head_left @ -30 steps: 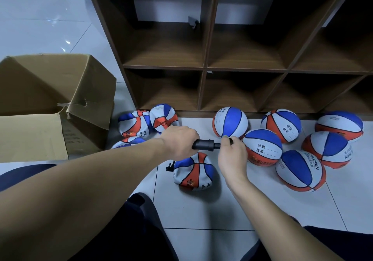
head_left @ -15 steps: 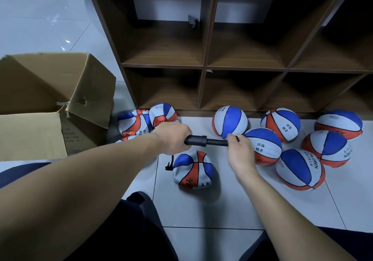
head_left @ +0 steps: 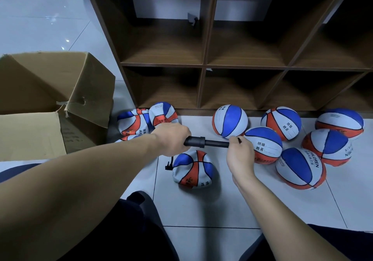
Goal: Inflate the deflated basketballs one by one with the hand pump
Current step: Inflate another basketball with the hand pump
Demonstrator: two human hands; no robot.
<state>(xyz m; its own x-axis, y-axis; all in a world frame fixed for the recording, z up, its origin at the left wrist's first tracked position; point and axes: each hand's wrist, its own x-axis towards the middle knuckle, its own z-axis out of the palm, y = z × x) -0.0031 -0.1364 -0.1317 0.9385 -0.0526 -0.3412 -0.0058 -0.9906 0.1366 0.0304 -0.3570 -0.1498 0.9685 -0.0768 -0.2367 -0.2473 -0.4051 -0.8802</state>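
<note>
1. Pump is held level above the floor, between both hands, plunger rod partly drawn out.
2. Left hand is wrapped round the pump barrel; fingers curled tight.
3. Right hand grips the handle end of the rod; fingers closed round it.
4. Hose hangs from the barrel down to the slack ball lying on the floor just below the pump.
5. Flat balls lie beside the box.
6. Round balls are clustered at right, before the shelf.
</note>
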